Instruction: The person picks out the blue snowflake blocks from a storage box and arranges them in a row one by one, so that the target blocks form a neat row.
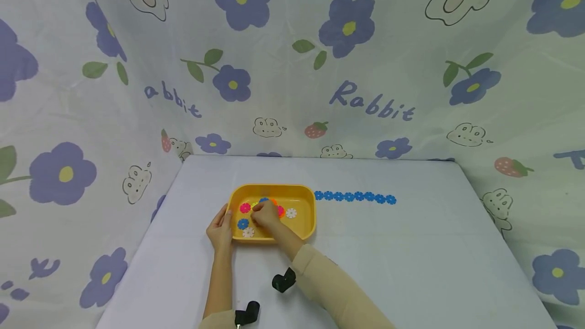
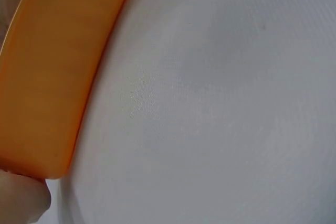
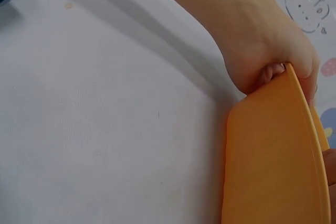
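Note:
A shallow yellow tray (image 1: 306, 217) sits on the table, holding several flower-shaped plastic discs. Among them are a pink disc (image 1: 245, 208), a blue disc (image 1: 243, 224) and a white disc (image 1: 291, 212). My left hand (image 1: 220, 230) grips the tray's left side; in the right wrist view that hand (image 3: 278, 51) wraps over the rim. Inside the tray, my right hand (image 1: 266, 216) reaches down among the discs with bent fingers. Its fingertips are hidden, and I cannot tell whether they pinch a disc. The left wrist view shows the tray's outer wall (image 2: 58, 72) close up.
To the right of the tray, a row of several blue flower discs (image 1: 349, 197) runs across the white table (image 1: 411, 258), beginning close to the tray's rim. A patterned cloth (image 1: 283, 75) hangs behind and beside the table. Black wrist mounts (image 1: 284, 281) stick out from the sleeves.

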`<state>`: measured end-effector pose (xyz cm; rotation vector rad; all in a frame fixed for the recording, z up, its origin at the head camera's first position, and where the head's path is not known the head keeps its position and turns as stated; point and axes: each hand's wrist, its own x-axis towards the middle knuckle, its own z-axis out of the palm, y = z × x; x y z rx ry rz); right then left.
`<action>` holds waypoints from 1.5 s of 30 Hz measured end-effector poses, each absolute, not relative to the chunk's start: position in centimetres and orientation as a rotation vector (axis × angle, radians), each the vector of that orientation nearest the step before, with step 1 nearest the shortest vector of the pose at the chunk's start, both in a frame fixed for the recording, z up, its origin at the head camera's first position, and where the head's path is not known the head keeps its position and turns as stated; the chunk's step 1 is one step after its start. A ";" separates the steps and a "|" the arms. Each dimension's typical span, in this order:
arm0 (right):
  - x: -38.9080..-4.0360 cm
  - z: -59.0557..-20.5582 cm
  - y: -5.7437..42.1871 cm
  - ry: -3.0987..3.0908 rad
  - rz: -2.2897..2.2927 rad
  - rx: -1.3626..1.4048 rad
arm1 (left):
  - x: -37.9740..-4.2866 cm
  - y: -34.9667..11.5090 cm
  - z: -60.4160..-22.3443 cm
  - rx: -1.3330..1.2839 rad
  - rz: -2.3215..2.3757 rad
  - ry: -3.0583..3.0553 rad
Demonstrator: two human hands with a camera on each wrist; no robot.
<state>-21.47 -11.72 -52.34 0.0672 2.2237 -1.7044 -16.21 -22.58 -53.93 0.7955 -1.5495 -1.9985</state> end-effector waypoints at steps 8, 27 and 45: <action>-20.9 -52.4 -12.4 1.993 -1.656 -0.078 | -16.1 -22.7 -53.8 0.816 -2.010 -1.578; -20.7 -53.0 -13.4 1.841 -1.600 -0.189 | -16.1 -22.6 -53.6 0.821 -2.048 -1.572; -23.2 -51.5 -8.0 1.470 -2.014 0.149 | -16.3 -22.7 -54.0 0.828 -1.988 -1.591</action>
